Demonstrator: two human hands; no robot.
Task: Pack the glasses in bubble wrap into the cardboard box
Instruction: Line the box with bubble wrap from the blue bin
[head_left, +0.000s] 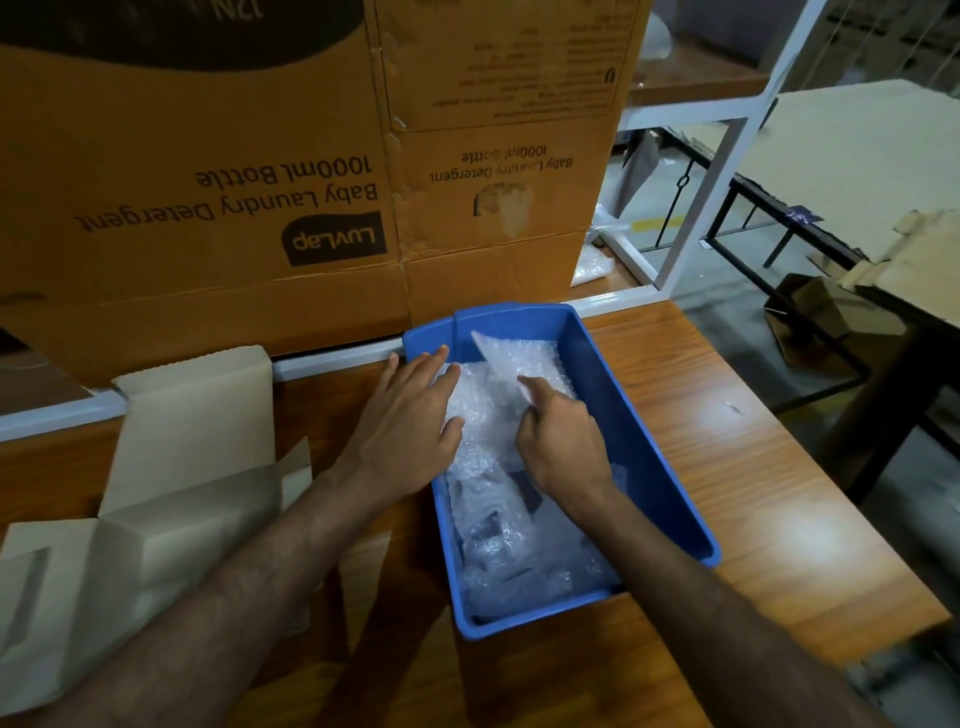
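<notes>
A blue plastic bin on the wooden table holds several bubble-wrap pieces, with dark shapes showing through some of them. My left hand lies flat, fingers spread, over the bin's left rim and on the wrap. My right hand is inside the bin, pinching the edge of a bubble-wrap sheet that stands up at the far end. A pale, open cardboard box lies on the table to the left of the bin. No bare glasses are visible.
Large brown detergent cartons stand right behind the bin. A white metal frame rises at the back right. Beyond the table's right edge stands another table with cardboard sheets; scraps lie on the floor below it.
</notes>
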